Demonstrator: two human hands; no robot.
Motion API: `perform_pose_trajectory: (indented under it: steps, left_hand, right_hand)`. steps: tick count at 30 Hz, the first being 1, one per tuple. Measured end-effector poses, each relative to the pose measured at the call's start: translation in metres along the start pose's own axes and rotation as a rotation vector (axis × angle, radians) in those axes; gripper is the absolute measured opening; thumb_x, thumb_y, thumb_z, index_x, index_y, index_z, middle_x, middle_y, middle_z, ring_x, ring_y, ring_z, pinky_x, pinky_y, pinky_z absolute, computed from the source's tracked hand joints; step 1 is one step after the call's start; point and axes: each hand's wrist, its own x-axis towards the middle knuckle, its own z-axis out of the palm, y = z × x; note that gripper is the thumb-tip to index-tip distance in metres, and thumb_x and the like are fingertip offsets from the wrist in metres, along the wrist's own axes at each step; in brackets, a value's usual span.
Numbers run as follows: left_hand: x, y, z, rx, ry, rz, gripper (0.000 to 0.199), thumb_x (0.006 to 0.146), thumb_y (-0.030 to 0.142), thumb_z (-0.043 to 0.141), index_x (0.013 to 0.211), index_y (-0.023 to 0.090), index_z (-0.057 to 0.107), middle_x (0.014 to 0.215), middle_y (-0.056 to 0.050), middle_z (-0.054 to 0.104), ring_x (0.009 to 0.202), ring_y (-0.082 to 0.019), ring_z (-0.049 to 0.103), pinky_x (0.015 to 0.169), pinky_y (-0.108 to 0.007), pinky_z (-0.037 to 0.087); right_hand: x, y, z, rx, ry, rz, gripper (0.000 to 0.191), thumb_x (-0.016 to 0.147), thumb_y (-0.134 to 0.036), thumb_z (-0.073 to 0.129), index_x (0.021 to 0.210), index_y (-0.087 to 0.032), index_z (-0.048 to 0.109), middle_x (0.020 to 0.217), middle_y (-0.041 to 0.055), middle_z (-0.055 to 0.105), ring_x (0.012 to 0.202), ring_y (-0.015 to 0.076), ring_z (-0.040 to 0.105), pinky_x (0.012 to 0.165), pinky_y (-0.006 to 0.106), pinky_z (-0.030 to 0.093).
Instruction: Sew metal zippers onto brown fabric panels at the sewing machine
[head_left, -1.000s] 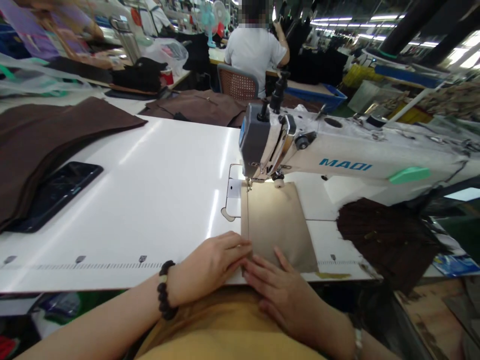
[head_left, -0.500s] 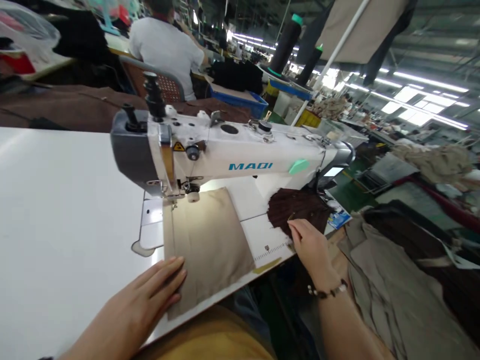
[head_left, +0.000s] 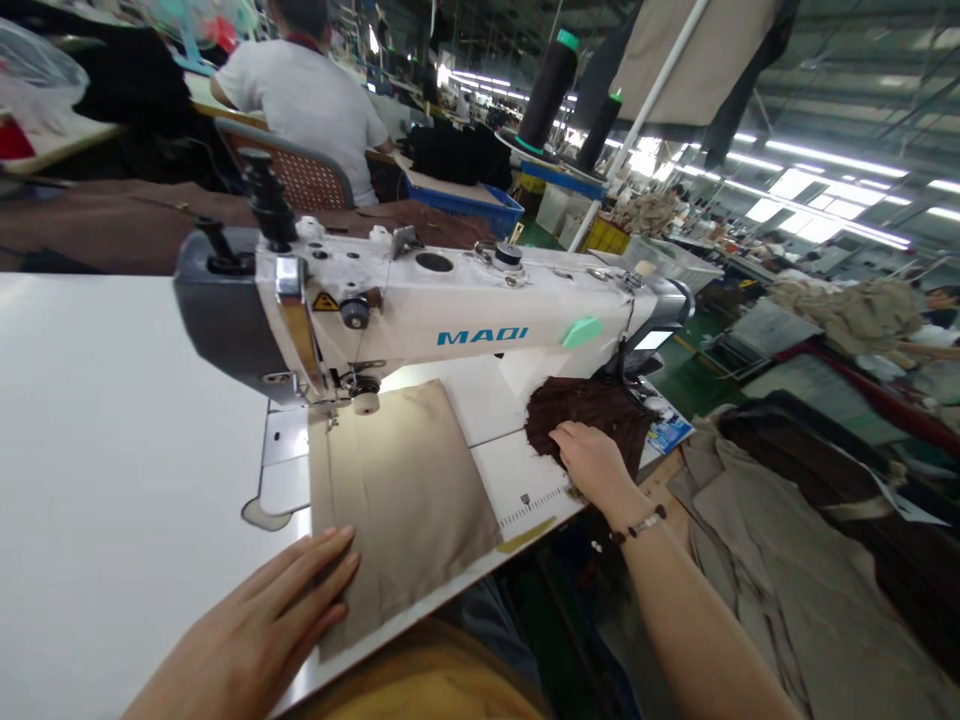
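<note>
A flat beige fabric piece (head_left: 412,480) lies on the white sewing table, its far left corner under the needle area of the sewing machine (head_left: 480,325). My left hand (head_left: 262,610) rests flat and open, fingers stretched over the near left edge of this fabric. Over on the right, my right hand (head_left: 592,460) is at a dark brown cloth (head_left: 559,405) beneath the machine's far end. Its fingers are bent and pressed together on that cloth; what they hold, if anything, is hidden.
Beige garments (head_left: 787,560) are heaped to the right of the table. Brown fabric (head_left: 97,225) lies behind the machine. Beyond it a person in a white shirt (head_left: 307,110) sits near a blue crate (head_left: 465,205) of black cloth. Thread cones (head_left: 547,95) stand behind.
My right hand has shifted slightly left and lower onto the dark brown cloth; a small thing at its fingertips no longer shows. The view has turned a little. My left hand stays on the beige fabric.
</note>
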Motion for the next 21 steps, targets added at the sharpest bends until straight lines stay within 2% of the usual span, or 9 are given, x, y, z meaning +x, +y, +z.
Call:
perform_pose_trajectory:
  steps: [2,5,11,17,21]
  left_hand:
    - [-0.002,-0.003,0.002,0.023,-0.048,0.062,0.039,0.088,0.034,0.043,0.126,0.031,0.045,0.125,0.005,0.050,0.106,-0.016,0.055,0.086,-0.017,0.048]
    - [-0.004,-0.006,0.006,0.033,-0.080,0.054,0.042,0.088,0.030,0.042,0.129,0.031,0.040,0.127,0.005,0.048,0.109,-0.016,0.053,0.089,-0.018,0.046]
    - [0.000,-0.005,0.003,0.043,-0.057,0.057,0.036,0.085,0.034,0.047,0.121,0.032,0.051,0.124,0.004,0.050,0.109,-0.019,0.053,0.096,-0.026,0.041]
    - [0.007,0.006,-0.004,-0.074,-0.031,-0.019,0.034,0.085,0.030,0.044,0.117,0.030,0.055,0.119,0.003,0.055,0.106,-0.018,0.055,0.088,-0.021,0.048]
    - [0.013,0.013,-0.008,-0.107,0.040,-0.045,0.031,0.087,0.029,0.040,0.111,0.031,0.060,0.111,0.005,0.061,0.101,-0.016,0.059,0.084,-0.018,0.050]
  right_hand:
    - [-0.001,0.002,-0.003,-0.003,-0.019,-0.036,0.024,0.079,-0.005,0.045,0.095,-0.015,0.061,0.094,0.0071,0.060,0.088,0.0186,0.054,0.077,0.029,0.042]
    - [-0.002,0.003,-0.004,-0.013,-0.037,-0.078,0.023,0.080,-0.006,0.046,0.096,-0.014,0.060,0.098,0.0075,0.060,0.090,0.0188,0.054,0.079,0.029,0.042]
    - [-0.003,0.010,0.006,-0.020,-0.026,-0.081,0.019,0.081,-0.007,0.046,0.093,-0.012,0.060,0.095,0.0079,0.059,0.090,0.0185,0.053,0.080,0.029,0.042]
    - [-0.006,0.009,0.004,-0.015,-0.002,-0.094,0.025,0.080,-0.004,0.045,0.099,-0.014,0.057,0.095,0.0067,0.056,0.089,0.0171,0.051,0.079,0.027,0.041]
    - [-0.004,0.008,-0.003,-0.030,-0.014,-0.121,0.015,0.079,-0.006,0.048,0.086,-0.015,0.057,0.087,0.0061,0.056,0.083,0.0181,0.052,0.074,0.028,0.041]
